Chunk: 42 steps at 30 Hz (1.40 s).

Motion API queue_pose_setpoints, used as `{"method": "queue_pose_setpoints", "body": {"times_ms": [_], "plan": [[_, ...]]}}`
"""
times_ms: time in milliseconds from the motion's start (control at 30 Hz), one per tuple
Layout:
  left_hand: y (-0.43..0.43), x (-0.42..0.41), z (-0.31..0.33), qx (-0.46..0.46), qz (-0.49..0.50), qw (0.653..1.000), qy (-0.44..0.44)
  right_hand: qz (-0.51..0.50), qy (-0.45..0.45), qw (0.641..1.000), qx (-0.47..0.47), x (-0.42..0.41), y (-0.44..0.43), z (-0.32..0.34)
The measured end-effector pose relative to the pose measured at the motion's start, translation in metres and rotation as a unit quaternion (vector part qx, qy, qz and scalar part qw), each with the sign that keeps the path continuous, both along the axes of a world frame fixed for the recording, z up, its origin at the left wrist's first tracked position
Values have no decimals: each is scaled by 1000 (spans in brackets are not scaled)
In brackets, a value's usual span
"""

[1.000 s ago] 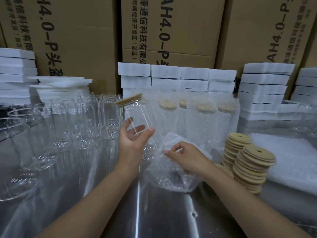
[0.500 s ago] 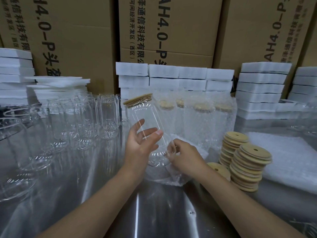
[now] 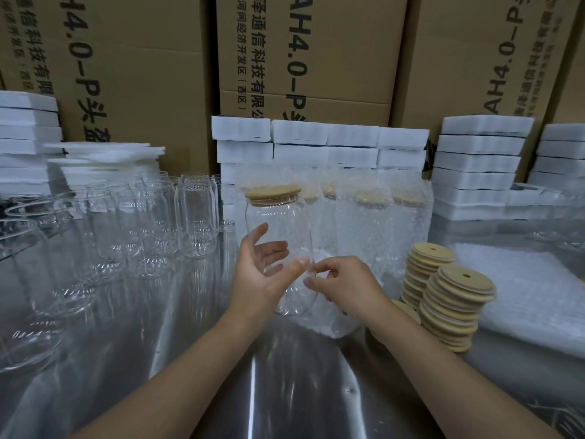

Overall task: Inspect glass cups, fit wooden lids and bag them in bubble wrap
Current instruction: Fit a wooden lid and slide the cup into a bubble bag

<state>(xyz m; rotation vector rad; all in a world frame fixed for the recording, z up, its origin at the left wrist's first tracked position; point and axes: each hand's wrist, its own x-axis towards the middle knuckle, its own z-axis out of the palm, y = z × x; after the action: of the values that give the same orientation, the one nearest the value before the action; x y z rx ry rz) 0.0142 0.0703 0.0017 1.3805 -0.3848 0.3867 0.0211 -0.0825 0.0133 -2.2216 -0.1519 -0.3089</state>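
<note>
Bagging is the step in hand, we judge. The left hand (image 3: 262,274) holds the cup (image 3: 278,223) by its lower body, thumb in front and fingers behind the glass, above the middle of the table (image 3: 285,391). The cup is near upright with its lid (image 3: 273,192) already on. Just right of it, the right hand (image 3: 345,286) pinches the mouth of a bag (image 3: 335,321) that slumps on the table; we cannot tell whether the cup's base has entered it. Next, we think, the mouth must be spread and the cup lowered base first. Bagged cups (image 3: 373,223) stand toward the back edge, spare lids (image 3: 452,305) are stacked to the right, and bare cups (image 3: 152,229) crowd the left.
</note>
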Motion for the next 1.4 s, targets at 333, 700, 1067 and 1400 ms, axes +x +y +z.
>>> {"method": "queue_pose_setpoints", "body": {"times_ms": [333,700,1067,1400], "plan": [[3,7,-9,67,27,997,-20,-18,11,993,114,-8,6,10],[-1,1,-8,248,82,964,-54,17,-39,996,73,-15,18,3],[0,9,-5,110,71,989,66,-81,-125,966,210,-11,9,10],[-2,12,-2,39,35,984,173,-109,-160,964,185,-11,8,10]]}}
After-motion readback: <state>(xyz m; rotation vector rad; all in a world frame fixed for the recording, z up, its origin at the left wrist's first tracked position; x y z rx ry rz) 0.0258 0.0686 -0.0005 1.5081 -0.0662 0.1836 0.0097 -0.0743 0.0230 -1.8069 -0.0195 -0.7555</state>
